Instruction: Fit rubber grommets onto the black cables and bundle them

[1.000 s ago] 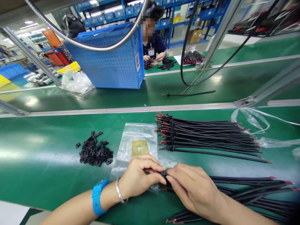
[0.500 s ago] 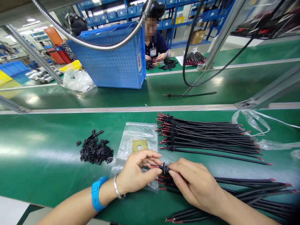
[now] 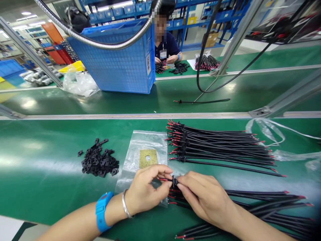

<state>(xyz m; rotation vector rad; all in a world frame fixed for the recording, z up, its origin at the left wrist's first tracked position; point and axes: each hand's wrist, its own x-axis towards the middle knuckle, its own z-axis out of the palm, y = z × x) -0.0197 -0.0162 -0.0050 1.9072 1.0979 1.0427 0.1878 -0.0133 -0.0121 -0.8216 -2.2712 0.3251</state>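
Black cable (image 3: 170,180) with red leads (image 3: 163,179) is held up over the green surface (image 3: 62,197), toward its near edge, where two hands meet, the cable's visible end lying roughly along that edge with the leads pointing to the person's left; a small black fitting (image 3: 175,181) stands crosswise on it, between the two sets of fingertips and closer to the right hand (image 3: 209,201), whose thumb and fingers are clamped together at its right side, though whether they bear on the fitting or the cable itself cannot be told; the left hand (image 3: 147,192) curves around the leads, thumb and forefinger parted at the tips just beside the fitting, and whether it grips anything is hidden; beyond the hands, a clear bag (image 3: 127,170) and a yellow plate with a hole (image 3: 143,162) lie toward the middle of the surface, a heap of small black parts (image 3: 99,162) sits to their left, a row of cables with fittings (image 3: 215,144) stretches beside the bag toward the far edge, and loose cables (image 3: 271,214) spread toward the near right corner, partly under the right hand and forearm
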